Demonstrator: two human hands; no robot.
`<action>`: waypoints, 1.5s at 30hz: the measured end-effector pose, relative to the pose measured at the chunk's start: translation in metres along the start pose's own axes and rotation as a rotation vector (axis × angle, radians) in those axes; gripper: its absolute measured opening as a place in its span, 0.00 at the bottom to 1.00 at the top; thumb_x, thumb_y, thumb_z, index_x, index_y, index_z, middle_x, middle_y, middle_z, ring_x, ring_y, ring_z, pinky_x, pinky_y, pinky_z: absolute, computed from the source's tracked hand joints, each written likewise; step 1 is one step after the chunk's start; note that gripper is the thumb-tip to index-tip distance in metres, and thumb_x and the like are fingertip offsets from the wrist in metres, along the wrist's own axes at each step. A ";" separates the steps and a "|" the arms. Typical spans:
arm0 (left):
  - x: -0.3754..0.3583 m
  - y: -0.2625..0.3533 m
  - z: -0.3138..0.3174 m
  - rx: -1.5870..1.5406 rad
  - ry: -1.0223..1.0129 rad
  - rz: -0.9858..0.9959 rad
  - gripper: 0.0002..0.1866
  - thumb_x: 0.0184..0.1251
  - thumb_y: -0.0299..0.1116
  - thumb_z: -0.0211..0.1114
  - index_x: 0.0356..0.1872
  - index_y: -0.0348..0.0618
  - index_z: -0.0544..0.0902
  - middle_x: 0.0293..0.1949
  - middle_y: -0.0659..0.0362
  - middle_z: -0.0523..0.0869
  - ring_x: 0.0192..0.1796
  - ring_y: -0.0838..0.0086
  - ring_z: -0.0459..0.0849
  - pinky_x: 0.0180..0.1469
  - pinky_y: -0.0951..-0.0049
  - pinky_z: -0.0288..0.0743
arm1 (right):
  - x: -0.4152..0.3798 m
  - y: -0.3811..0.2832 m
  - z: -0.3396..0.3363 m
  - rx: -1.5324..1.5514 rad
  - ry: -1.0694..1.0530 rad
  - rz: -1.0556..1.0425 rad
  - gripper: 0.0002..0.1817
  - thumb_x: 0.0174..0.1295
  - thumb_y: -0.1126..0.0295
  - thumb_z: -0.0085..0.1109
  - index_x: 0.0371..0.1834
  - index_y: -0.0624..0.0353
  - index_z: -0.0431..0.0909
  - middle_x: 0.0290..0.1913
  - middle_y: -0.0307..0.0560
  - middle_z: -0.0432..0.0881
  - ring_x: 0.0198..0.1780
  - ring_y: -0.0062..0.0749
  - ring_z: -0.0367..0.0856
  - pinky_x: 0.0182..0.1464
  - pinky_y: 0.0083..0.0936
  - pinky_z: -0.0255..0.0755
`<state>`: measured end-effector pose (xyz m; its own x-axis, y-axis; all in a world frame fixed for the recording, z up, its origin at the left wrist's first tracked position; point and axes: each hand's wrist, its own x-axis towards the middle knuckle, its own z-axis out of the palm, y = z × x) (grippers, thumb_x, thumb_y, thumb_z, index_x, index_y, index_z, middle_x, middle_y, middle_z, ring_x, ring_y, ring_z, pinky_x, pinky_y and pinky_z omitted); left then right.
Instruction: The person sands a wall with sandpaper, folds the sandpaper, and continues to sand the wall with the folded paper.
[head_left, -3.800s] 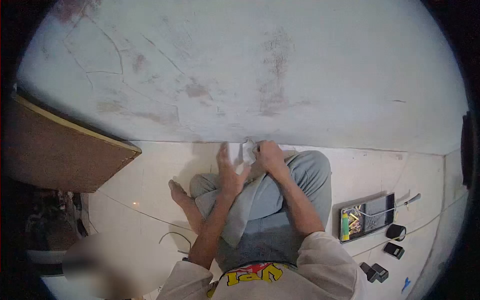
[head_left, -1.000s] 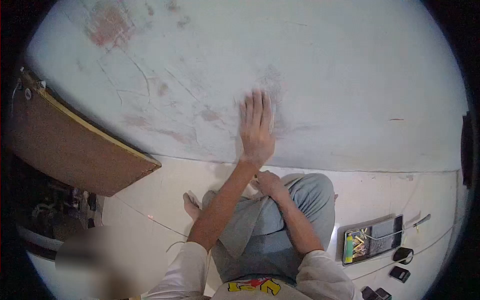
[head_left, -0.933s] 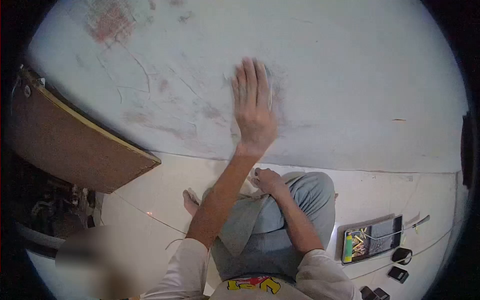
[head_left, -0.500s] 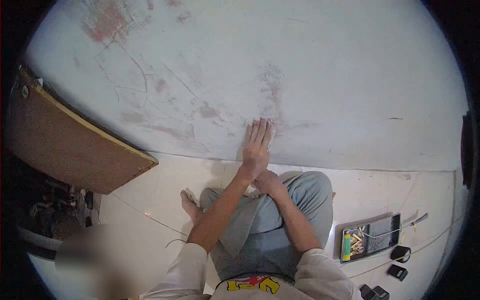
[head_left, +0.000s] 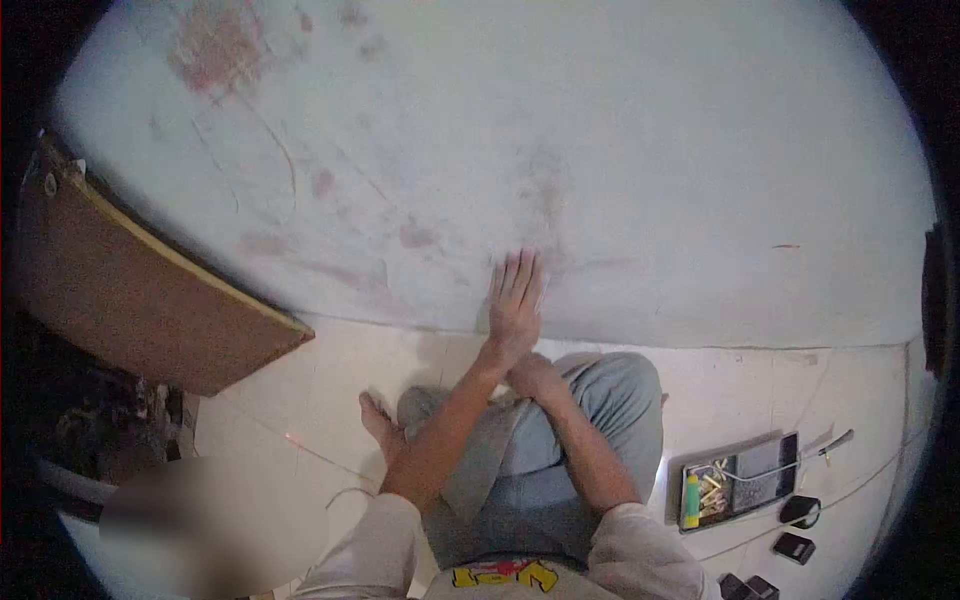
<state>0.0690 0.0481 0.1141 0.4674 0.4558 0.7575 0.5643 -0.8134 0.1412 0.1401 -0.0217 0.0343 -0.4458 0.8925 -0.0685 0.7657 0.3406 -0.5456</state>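
Observation:
My left hand (head_left: 515, 305) lies flat against the lower part of a pale, patchy wall (head_left: 700, 180), its fingers stretched upward. Whether something thin is under the palm cannot be seen. Just below, my right hand (head_left: 537, 378) rests close to the left wrist, above my lap. Its fingers are mostly hidden behind the left forearm, so what they hold, if anything, does not show. Reddish worn patches (head_left: 415, 236) and grey smudges mark the wall around and above the left hand.
A brown board with a yellow edge (head_left: 170, 275) leans on the left. On the tiled floor (head_left: 330, 370) to the right sits a black tray (head_left: 765, 505) with small brass-coloured pieces and a green tube (head_left: 692, 500). Small black boxes (head_left: 793, 547) and a cable are near it.
My left hand has slid slightly down the wall, still flat against it. My right hand stays by the left wrist. The view has shifted a little.

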 end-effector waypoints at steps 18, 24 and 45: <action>0.019 -0.002 -0.005 0.050 0.035 0.035 0.30 0.62 0.25 0.51 0.68 0.28 0.60 0.71 0.39 0.55 0.74 0.43 0.50 0.73 0.44 0.42 | 0.005 -0.008 -0.011 0.092 -0.107 0.196 0.18 0.62 0.62 0.54 0.49 0.64 0.73 0.43 0.64 0.81 0.47 0.57 0.80 0.49 0.47 0.73; 0.061 0.010 -0.026 0.084 0.101 0.024 0.31 0.63 0.26 0.51 0.68 0.28 0.59 0.71 0.38 0.55 0.73 0.43 0.51 0.73 0.44 0.43 | 0.004 -0.007 -0.010 0.054 -0.064 0.158 0.22 0.63 0.56 0.50 0.50 0.64 0.72 0.40 0.63 0.81 0.45 0.55 0.81 0.48 0.46 0.75; 0.135 0.026 -0.068 0.103 0.279 0.071 0.30 0.65 0.25 0.52 0.68 0.26 0.59 0.71 0.37 0.55 0.74 0.41 0.50 0.73 0.45 0.43 | -0.001 -0.010 -0.011 0.045 -0.071 0.166 0.20 0.64 0.58 0.51 0.50 0.64 0.71 0.44 0.62 0.81 0.48 0.54 0.80 0.50 0.46 0.74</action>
<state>0.1010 0.0637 0.2636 0.3110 0.2703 0.9112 0.6098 -0.7921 0.0269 0.1376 -0.0226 0.0493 -0.3485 0.9114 -0.2187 0.8104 0.1757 -0.5588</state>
